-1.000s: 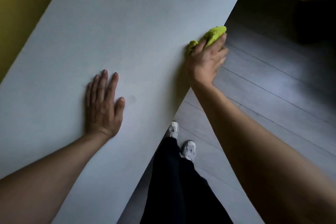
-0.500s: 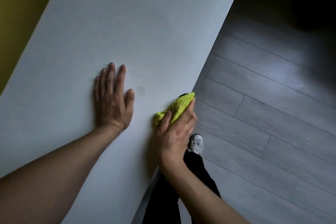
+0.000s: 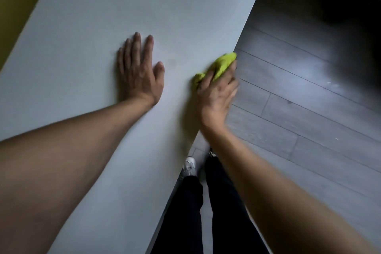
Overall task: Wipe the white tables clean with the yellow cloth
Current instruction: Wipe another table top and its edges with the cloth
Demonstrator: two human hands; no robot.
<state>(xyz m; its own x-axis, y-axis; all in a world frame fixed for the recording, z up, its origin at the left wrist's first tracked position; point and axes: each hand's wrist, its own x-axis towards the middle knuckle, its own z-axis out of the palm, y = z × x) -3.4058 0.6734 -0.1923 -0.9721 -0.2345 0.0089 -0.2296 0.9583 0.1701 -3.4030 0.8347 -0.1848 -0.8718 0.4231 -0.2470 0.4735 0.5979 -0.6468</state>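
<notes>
Head view. Left hand, fingers straight and close together, rests flat on the white table at frame center. Right hand grips the bunched yellow cloth at the table's right edge, just right of center. Lower center: black trousers, a white shoe, grey floor.

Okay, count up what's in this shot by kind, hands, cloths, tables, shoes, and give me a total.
Hands: 2, the left hand flat on the table, the right hand gripping the cloth
Cloths: 1, the yellow cloth at the table edge
Tables: 1, the white table
Shoes: 1 clearly visible, a white shoe; a second is mostly hidden
Total: 5
</notes>
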